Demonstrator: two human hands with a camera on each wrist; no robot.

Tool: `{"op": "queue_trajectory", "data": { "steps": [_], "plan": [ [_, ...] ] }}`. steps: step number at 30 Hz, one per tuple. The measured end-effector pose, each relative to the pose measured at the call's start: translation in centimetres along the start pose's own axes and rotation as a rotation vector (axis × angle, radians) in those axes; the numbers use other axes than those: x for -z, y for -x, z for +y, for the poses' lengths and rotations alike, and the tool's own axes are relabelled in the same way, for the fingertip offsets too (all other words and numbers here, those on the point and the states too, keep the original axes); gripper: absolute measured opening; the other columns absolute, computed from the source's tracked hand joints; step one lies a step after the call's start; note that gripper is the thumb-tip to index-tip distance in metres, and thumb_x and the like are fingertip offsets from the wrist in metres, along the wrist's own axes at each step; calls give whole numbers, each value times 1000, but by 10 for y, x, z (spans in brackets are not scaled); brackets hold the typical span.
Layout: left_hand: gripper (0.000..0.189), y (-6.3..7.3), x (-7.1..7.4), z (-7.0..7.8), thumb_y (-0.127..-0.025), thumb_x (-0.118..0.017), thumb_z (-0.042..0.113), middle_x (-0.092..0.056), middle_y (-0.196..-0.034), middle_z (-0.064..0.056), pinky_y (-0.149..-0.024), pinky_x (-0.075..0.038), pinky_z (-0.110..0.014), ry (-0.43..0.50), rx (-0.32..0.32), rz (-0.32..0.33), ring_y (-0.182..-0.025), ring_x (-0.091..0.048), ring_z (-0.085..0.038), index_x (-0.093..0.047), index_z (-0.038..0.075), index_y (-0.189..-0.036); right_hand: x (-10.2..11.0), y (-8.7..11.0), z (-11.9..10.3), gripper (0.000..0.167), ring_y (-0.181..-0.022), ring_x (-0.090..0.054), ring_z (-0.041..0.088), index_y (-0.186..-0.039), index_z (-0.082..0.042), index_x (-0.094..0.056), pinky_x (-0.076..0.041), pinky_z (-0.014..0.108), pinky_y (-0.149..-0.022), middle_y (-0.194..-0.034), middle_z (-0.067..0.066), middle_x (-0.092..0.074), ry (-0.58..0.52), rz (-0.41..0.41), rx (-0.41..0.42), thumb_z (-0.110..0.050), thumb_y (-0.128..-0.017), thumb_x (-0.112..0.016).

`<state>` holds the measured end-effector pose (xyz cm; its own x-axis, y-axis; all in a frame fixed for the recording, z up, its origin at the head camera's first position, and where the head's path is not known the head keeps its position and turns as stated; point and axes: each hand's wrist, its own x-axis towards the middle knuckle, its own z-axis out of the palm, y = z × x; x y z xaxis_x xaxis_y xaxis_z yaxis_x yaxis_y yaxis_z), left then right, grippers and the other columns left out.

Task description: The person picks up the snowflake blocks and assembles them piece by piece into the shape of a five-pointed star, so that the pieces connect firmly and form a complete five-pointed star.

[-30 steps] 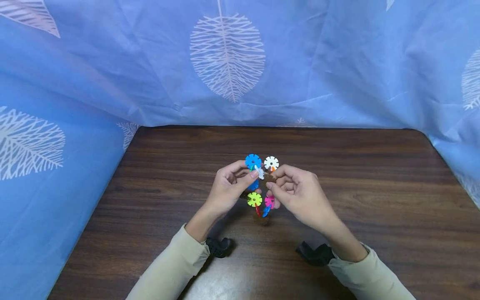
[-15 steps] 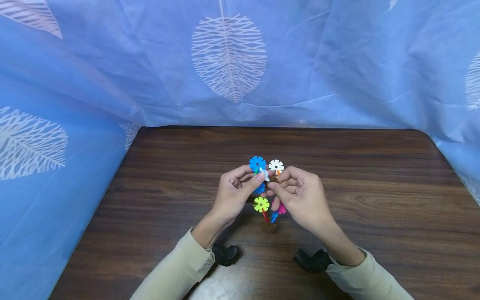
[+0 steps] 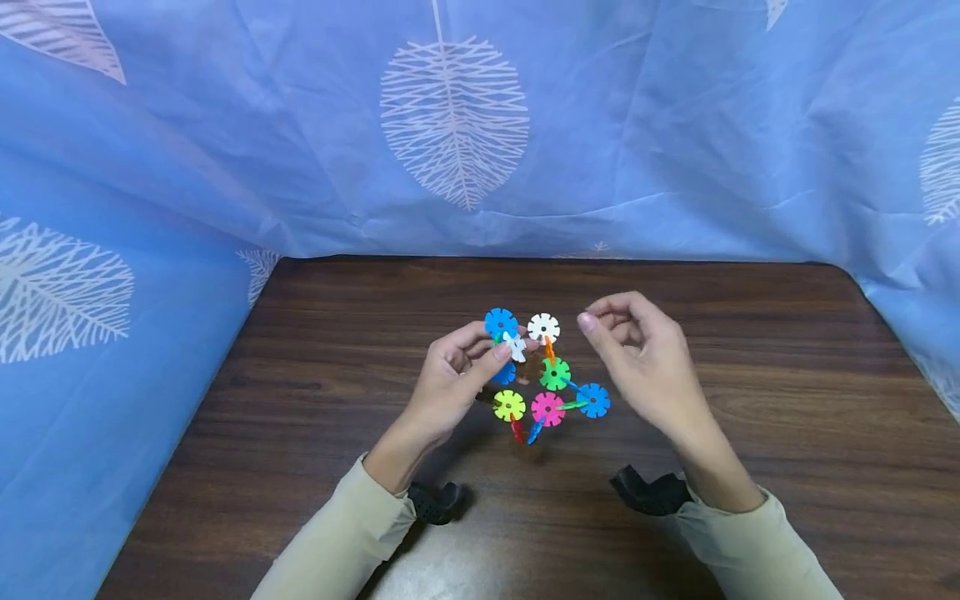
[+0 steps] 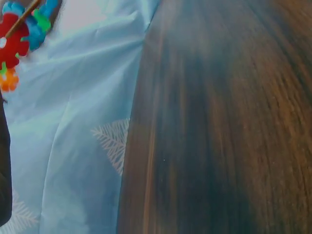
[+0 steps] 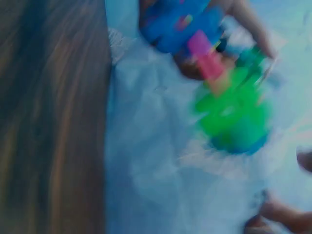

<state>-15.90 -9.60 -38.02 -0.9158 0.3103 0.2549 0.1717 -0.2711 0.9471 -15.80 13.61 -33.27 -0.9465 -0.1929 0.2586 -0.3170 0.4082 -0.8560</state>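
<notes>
A linked build of notched plastic discs hangs in front of me over the table, in blue, white, green, pink, yellow, red and orange. My left hand pinches it at a white disc, thumb on the near side; its other fingers are partly hidden behind the build. To the right of the build, my right hand is raised and apart from it, fingers loosely bent and nothing showing between them. The left wrist view catches a red disc at its corner. A blurred green disc shows in the right wrist view.
A dark wood-grain table lies beneath both hands. Blue cloth with white leaf prints hangs behind it and at both sides. Black wrist mounts stick out from the sleeves.
My right hand has let go of the build and moved up and to the right, uncovering green, pink and blue discs. The left hand keeps its pinch, shifting only slightly.
</notes>
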Motion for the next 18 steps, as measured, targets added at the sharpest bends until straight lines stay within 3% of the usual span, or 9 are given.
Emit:
{"op": "queue_trajectory", "data": {
  "steps": [3, 5, 6, 9, 13, 18],
  "plan": [
    [44, 0, 1, 2, -104, -66, 22, -72, -118, -14, -85, -61, -32, 10, 10, -48, -100, -71, -15, -58, -13, -130, -2, -10, 14, 39, -97, -68, 20, -140, -1, -55, -57, 23, -81, -119, 15, -66, -109, -215, -63, -25, -109, -55],
    [44, 0, -1, 1, -104, -65, 21, -71, -119, -15, -86, -62, -37, 36, 21, -65, -99, -72, -17, -57, -12, -132, -6, -13, 21, 41, -103, -70, 26, -143, 0, -51, -60, 32, -88, -122, 18, -67, -233, -342, -101, -25, -111, -51],
    [43, 0, -1, 0, -105, -65, 21, -70, -118, -14, -85, -63, -40, 44, 28, -59, -96, -72, -18, -57, -11, -131, -7, -14, 23, 40, -102, -70, 26, -142, 0, -53, -60, 34, -89, -119, 18, -69, -285, -366, -112, -25, -111, -50],
    [39, 0, -2, -2, -105, -64, 19, -70, -110, -10, -81, -63, -44, 58, 46, -21, -86, -73, -19, -57, -10, -131, -9, -15, 27, 34, -97, -68, 24, -133, 5, -57, -61, 34, -85, -113, 15, -70, -375, -356, -107, -21, -110, -52],
    [35, 0, -2, -5, -105, -64, 15, -71, -100, -7, -79, -64, -45, 34, 36, 27, -78, -72, -16, -58, -10, -129, -5, -14, 27, 28, -100, -66, 19, -125, 6, -61, -57, 28, -89, -114, 11, -70, -362, -283, -104, -16, -107, -58],
    [33, -1, 0, -6, -102, -67, 12, -70, -96, -8, -80, -64, -46, 23, -12, 9, -75, -73, -16, -59, -10, -126, 0, -11, 26, 24, -102, -68, 20, -122, 5, -63, -58, 29, -89, -116, 12, -69, -371, -280, -78, -10, -104, -62]
  ]
}}
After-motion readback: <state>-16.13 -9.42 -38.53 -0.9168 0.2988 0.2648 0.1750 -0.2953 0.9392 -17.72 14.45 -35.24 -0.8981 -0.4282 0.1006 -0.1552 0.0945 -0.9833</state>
